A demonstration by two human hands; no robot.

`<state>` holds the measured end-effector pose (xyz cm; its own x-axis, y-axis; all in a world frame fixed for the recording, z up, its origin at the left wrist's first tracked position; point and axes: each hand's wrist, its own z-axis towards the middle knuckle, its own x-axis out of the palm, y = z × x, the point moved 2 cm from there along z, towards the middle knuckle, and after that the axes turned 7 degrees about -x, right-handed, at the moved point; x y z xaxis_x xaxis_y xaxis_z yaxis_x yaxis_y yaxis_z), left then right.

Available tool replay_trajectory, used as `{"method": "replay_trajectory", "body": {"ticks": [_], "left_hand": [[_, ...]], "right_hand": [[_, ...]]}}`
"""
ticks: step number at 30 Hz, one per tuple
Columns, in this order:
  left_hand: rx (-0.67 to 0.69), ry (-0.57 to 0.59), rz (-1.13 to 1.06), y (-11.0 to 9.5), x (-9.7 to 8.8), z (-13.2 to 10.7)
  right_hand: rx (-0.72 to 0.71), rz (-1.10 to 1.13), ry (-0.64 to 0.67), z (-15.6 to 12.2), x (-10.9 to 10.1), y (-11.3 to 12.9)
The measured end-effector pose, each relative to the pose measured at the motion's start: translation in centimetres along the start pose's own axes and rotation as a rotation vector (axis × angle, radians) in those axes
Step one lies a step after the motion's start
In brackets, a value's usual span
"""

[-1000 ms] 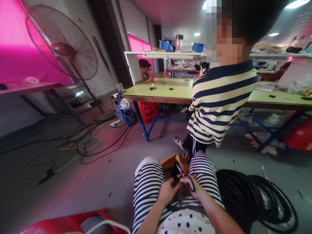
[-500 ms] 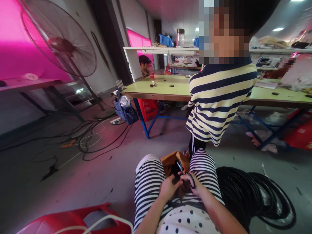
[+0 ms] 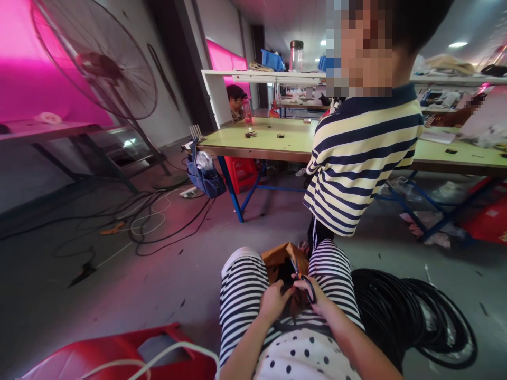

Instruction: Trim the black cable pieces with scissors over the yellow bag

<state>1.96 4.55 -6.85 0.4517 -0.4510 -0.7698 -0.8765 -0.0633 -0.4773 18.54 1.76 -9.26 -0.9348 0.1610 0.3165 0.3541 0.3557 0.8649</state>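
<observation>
Between my knees stands an orange-brown bag (image 3: 276, 256), its mouth facing up and its inside dark. My right hand (image 3: 313, 295) grips a pair of scissors (image 3: 308, 288) by the black handles, with the blades pointing up and away over the bag. Just left of it, my left hand (image 3: 274, 301) is closed, fingertips pinched together near the scissors. Whatever is between those fingers is small and dark, too unclear to name. Both hands are low over my striped lap.
Coils of black tubing or cable (image 3: 396, 311) lie on the floor to my right. A red plastic stool (image 3: 103, 351) is at lower left. Ahead, a person in a striped shirt (image 3: 360, 158) stands by a yellow-green table (image 3: 225, 138). Loose cables (image 3: 138, 227) and a fan (image 3: 99, 66) are to the left.
My hands have stayed over the bag, with the scissors turned slightly. The standing person has shifted a little, and the view has moved slightly.
</observation>
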Motion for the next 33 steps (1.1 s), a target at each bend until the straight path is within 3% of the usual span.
{"method": "replay_trajectory", "body": {"ticks": [15, 21, 27, 33], "left_hand": [[-0.04, -0.002, 0.054, 0.0, 0.1, 0.2], [-0.047, 0.009, 0.06, 0.1, 0.0, 0.0], [-0.046, 0.025, 0.126, 0.3, 0.2, -0.1], [-0.023, 0.015, 0.128, 0.6, 0.5, 0.1]], "right_hand": [[-0.027, 0.007, -0.044, -0.7, 0.8, 1.1], [-0.031, 0.01, -0.006, -0.2, 0.6, 0.6], [-0.108, -0.145, 0.079, 0.5, 0.3, -0.1], [-0.053, -0.04, 0.102, 0.3, 0.2, -0.1]]}}
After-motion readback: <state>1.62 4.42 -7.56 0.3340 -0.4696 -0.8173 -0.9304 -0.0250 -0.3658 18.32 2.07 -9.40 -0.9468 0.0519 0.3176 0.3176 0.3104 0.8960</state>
